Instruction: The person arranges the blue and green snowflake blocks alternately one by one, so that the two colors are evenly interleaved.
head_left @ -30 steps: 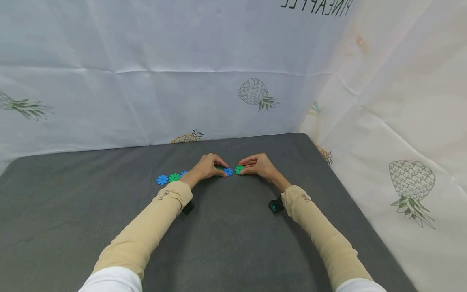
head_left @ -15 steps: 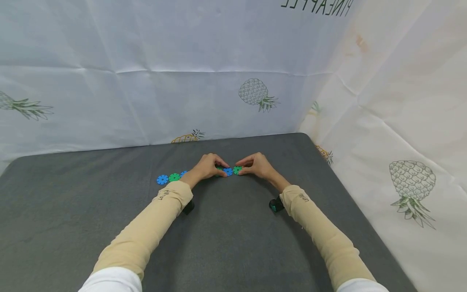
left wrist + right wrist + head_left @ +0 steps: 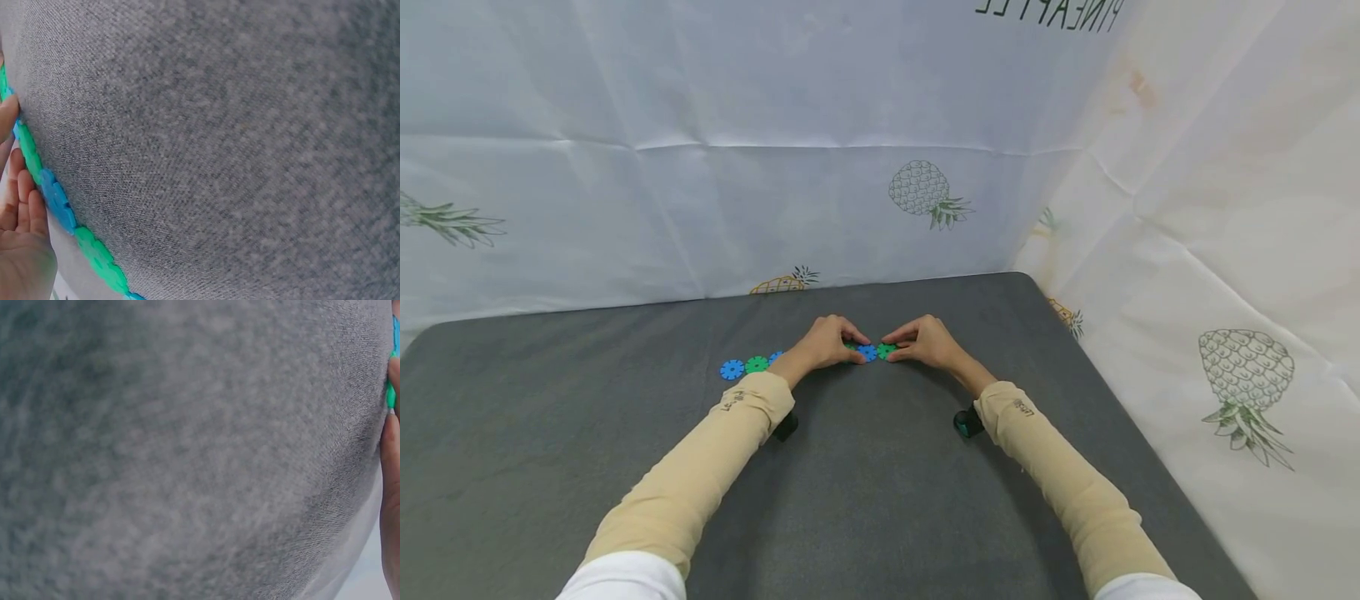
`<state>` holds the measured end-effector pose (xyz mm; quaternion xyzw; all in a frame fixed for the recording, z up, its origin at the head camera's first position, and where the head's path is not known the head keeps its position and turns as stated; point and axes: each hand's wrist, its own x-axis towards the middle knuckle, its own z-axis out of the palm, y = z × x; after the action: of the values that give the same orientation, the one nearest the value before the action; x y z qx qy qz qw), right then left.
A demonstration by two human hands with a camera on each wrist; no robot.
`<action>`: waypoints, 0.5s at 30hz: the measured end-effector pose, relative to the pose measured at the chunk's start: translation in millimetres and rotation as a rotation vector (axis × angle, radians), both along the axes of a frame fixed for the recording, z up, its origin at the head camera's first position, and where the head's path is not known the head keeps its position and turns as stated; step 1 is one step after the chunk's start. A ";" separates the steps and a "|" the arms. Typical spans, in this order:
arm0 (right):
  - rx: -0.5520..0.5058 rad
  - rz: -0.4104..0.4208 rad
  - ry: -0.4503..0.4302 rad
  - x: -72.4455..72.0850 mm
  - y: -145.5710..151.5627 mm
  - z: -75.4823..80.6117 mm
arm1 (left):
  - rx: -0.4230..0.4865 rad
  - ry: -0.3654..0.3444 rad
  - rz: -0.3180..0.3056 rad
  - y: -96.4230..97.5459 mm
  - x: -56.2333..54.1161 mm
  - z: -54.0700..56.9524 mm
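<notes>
A row of flat, notched plastic discs, alternating blue and green, runs across the far part of the table. My left hand (image 3: 824, 342) pinches the blue disc (image 3: 867, 353) near the row's right end between thumb and fingers. From the other side my right hand (image 3: 929, 344) pinches the green end disc (image 3: 886, 351), its edge right against the blue one. Left of my left wrist lie a blue disc (image 3: 732, 370) and a green disc (image 3: 757, 364). In the left wrist view the row passes under my left hand, with a green disc (image 3: 100, 259) nearest the camera.
The grey cloth-covered table (image 3: 865, 483) ends at a white curtain (image 3: 737, 208) printed with pineapples, which also hangs along the right side. A dark wrist camera (image 3: 967, 422) sits under the right sleeve, close over the cloth.
My right hand has moved left with the green disc, closing the gap to the blue disc. My left hand has stayed in place on the row.
</notes>
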<state>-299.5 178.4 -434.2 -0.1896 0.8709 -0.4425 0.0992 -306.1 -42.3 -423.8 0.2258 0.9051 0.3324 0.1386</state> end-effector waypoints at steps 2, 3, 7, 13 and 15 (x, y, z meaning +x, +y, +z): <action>0.001 -0.002 -0.004 0.1 0.1 0.1 | -0.011 -0.001 0.003 1.1 -0.5 0.5; 0.000 -0.005 -0.008 0.2 0.0 0.0 | -0.017 0.002 0.001 1.5 -0.6 0.9; -0.004 -0.015 -0.021 0.1 -0.1 -0.9 | -0.031 0.023 -0.018 2.3 -1.5 2.3; -0.011 -0.024 -0.031 1.1 -0.3 -0.4 | -0.032 0.036 -0.035 3.6 -1.6 4.9; -0.010 -0.025 -0.033 1.5 -0.2 -0.2 | -0.037 0.035 -0.040 4.6 -1.7 5.5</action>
<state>-298.0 178.2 -434.4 -0.1718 0.8693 -0.4511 0.1068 -307.8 -37.6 -418.2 0.2469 0.9088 0.3089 0.1332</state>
